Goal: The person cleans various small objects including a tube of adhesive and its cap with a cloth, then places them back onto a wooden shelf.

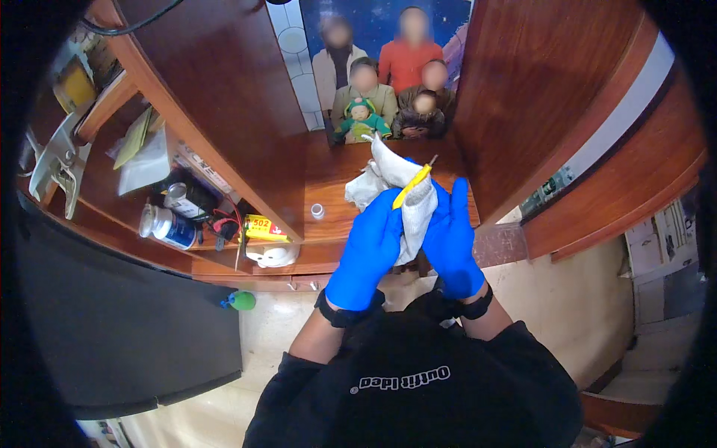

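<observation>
My left hand (367, 246), in a blue glove, grips a white knit cloth, possibly a work glove (417, 224). Along its upper edge lies a small yellow-handled tool (411, 186) with a thin metal tip; the handle's lower end meets my left fingers. On the cloth's other side is my right hand (452, 241), also blue-gloved, its fingers partly hidden behind the fabric. Another crumpled white cloth (364, 187) rests on the wooden shelf (330, 235) just beyond. To the left of it stands a small white cap or ring (317, 210).
Wooden side panels (241, 84) flank the shelf; a photograph of several people (386, 73) stands behind. The left compartment holds a white bottle (171, 227), a dark can (187, 199), a yellow box (263, 228) and a white clamp (61, 162). A green object (242, 301) sits at a black surface's edge (140, 336).
</observation>
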### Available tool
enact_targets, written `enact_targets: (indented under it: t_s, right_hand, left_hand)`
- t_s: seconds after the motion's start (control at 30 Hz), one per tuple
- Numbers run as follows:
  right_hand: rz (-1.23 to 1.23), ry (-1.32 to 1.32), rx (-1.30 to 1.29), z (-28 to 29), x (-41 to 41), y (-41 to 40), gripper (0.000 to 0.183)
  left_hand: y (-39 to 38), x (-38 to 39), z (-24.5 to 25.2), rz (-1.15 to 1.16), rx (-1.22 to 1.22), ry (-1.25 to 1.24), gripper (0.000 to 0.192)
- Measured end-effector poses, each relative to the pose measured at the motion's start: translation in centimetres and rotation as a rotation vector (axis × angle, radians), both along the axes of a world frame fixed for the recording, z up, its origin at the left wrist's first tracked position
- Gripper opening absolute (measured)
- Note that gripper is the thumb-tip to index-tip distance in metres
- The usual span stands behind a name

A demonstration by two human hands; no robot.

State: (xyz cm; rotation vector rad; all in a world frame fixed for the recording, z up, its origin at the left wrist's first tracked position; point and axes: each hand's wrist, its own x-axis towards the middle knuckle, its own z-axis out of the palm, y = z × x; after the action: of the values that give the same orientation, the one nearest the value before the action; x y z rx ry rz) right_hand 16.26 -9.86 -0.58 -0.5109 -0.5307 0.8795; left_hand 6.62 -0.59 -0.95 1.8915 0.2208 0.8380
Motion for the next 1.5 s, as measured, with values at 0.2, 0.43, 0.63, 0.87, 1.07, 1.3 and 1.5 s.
enact_targets:
  t_s: [0.2, 0.43, 0.63, 0.87, 1.07, 1.3, 1.5]
  right_hand:
    - [-0.252, -0.637, -0.4, 1.4, -2.0, -1.1, 0.041]
    - [-0.292, -0.443, -0.501, -1.1, -2.3, -0.3, 0.044]
    - [0.021, 0.285, 0.007, -0.6, 0.4, 2.0, 0.052]
    - [-0.767, -0.652, -0.418, -1.7, 2.9, 4.0, 0.046]
    - [-1.078, -1.244, -0.448, 0.2, 1.7, 0.9, 0.058]
    - [-0.606, -1.729, -0.619, 0.1, 0.1, 1.2, 0.052]
    - [-0.83, -1.283, -1.057, 0.6, 2.8, -1.3, 0.037]
  left_hand:
    - [-1.2, -1.4, 1.2, -0.047, 0.029, 0.026, 0.027]
    - [-1.4, -0.9, 1.0, -0.056, 0.063, -0.033, 0.026]
    - [2.0, 0.2, -2.8, -0.223, -0.674, -0.324, 0.047]
    - [2.8, 2.4, -4.7, -0.04, -0.69, -0.211, 0.038]
    - [2.5, -0.8, -3.1, 0.081, -0.717, -0.364, 0.044]
    - [1.4, -3.8, -3.6, 0.142, -0.447, -0.249, 0.034]
    - [1.7, -4.8, -6.4, 0.29, 0.195, 0.073, 0.026]
